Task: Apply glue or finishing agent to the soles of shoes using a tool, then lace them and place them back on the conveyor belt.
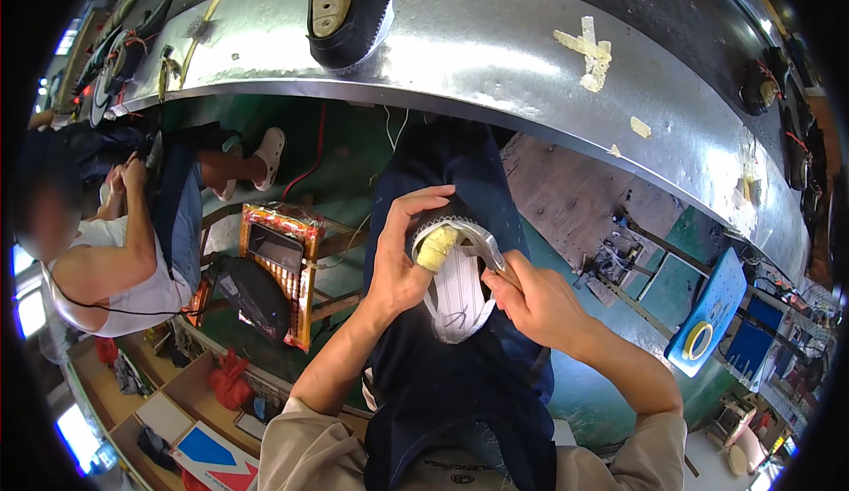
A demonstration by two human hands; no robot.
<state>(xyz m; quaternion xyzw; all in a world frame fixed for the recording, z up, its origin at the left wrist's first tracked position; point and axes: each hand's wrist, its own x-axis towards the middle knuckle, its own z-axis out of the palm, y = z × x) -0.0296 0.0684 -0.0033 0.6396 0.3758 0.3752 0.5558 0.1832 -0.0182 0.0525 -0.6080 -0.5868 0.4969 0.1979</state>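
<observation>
A shoe upper on a last rests sole side up on my lap, its pale, striped underside facing me and a serrated dark edge curling around the far end. My left hand grips it from the left: the thumb, wrapped in yellow tape, presses the far rim while the fingers reach around the outside. In my right hand is a pair of metal pincers, its curved head lying against the shoe's far right rim. The jaws are too small to make out.
A metal-edged bench curves across the far side, bearing a black shoe. To the left, a seated person works near a stool with a phone and black bag. A blue stool with a tape roll stands right.
</observation>
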